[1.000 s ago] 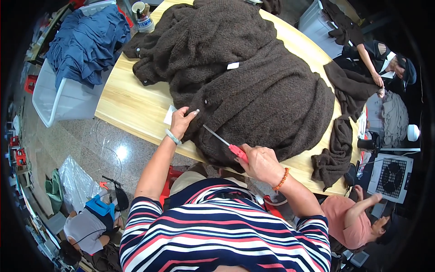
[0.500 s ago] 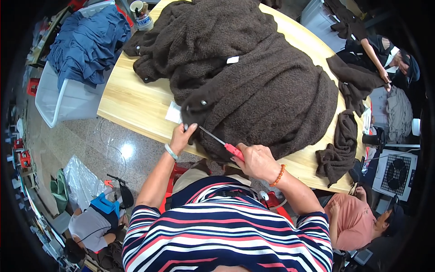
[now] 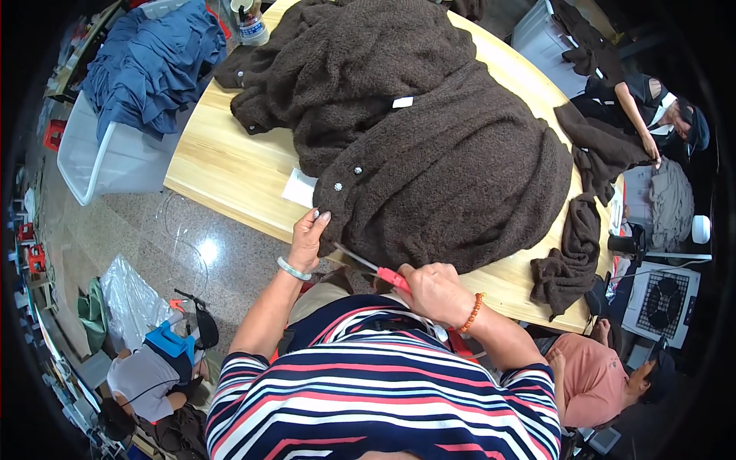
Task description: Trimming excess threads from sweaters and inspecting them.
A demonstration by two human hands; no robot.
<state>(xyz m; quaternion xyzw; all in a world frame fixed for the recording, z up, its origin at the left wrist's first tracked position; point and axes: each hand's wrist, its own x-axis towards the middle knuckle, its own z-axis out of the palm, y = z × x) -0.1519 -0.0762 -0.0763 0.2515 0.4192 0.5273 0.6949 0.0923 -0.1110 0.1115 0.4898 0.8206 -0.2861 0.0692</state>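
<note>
A dark brown fuzzy knit garment point(image 3: 452, 169) lies heaped on the wooden table in front of me. Along its near-left edge sit shiny round buttons point(image 3: 338, 187). My left hand point(image 3: 308, 244) pinches this edge between thumb and fingers, with another shiny button showing at the fingertips. My right hand point(image 3: 437, 293) is closed round a red-handled tool point(image 3: 393, 277) with a long narrow metal blade. The blade points left toward the garment's edge, its tip close to my left hand. Whether it touches the fabric, I cannot tell.
A white label point(image 3: 299, 186) lies on the table point(image 3: 222, 165) beside the garment. Blue cloth point(image 3: 153, 69) fills a white bin at left. A cup of tools point(image 3: 249, 27) stands at the far edge. Brown pieces point(image 3: 571, 253) lie at right, where a co-worker point(image 3: 644, 115) handles fabric.
The garment's buttoned edge has turned, showing two buttons more plainly. The tool's tip has dropped nearer to me, below my left fingertips. Both hands keep their grip.
</note>
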